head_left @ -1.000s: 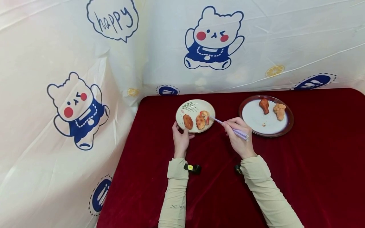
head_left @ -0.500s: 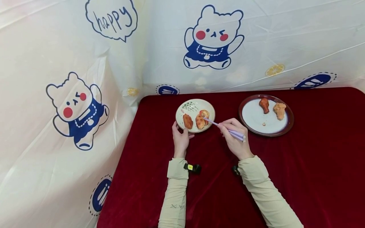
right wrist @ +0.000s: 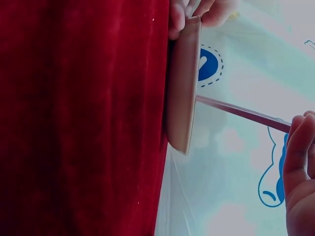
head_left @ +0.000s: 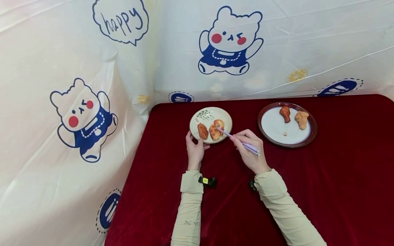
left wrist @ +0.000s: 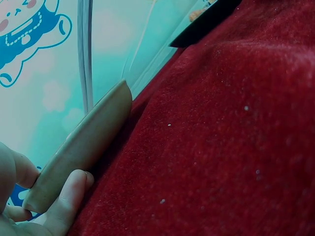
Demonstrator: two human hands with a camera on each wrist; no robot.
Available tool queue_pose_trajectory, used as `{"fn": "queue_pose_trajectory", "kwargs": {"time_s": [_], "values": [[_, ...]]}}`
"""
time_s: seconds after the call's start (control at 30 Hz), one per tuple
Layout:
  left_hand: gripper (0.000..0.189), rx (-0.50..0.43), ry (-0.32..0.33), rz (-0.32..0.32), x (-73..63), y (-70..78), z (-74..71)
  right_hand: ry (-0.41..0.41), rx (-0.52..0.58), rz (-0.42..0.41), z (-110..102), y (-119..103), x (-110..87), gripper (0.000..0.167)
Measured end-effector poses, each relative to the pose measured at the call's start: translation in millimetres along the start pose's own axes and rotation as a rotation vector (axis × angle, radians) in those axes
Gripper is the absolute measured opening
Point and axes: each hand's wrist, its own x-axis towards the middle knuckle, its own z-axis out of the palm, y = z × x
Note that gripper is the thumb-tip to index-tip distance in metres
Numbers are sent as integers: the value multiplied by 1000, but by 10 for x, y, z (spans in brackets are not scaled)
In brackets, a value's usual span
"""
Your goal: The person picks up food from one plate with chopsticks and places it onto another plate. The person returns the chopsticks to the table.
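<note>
At the near-left rim of a small cream plate (head_left: 205,115), my left hand (head_left: 195,150) grips with the thumb above and fingers below. In the left wrist view the plate's side (left wrist: 93,137) sits between thumb and fingers. My right hand (head_left: 249,150) holds lilac chopsticks (head_left: 238,141), their tips down among the food on the plate's right half. A browned chicken piece (head_left: 214,132) lies there against a curled, red-edged piece (head_left: 219,123) that looks like a shrimp. Another browned piece (head_left: 202,131) lies to the left. The right wrist view hides the chopstick tips behind the plate's rim.
A larger brown-rimmed plate (head_left: 274,135) stands at the back right, bearing a drumstick (head_left: 285,114), a crumbed fried piece (head_left: 302,120) and a crumb. Dark red cloth (head_left: 227,205) covers the table. Printed white sheeting (head_left: 178,44) hangs behind and at the left.
My right hand has moved left and nearer with the chopsticks, whose tips went from the shrimp-like piece's right side onto the food. The browned piece beside it shifted slightly left. My left hand stayed put.
</note>
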Motion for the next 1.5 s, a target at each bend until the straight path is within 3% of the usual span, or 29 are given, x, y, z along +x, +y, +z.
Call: {"fn": "queue_pose_trajectory", "kwargs": {"time_s": [0.23, 0.9, 1.5], "values": [[67, -3, 2, -12, 12, -4, -4, -15, -9, -19, 22, -5, -1, 11], [68, -5, 3, -8, -3, 6, 6, 71, -52, -8, 12, 54, -7, 8], [67, -9, -15, -4, 0, -14, -6, 61, -53, -3, -7, 24, -1, 8]]}}
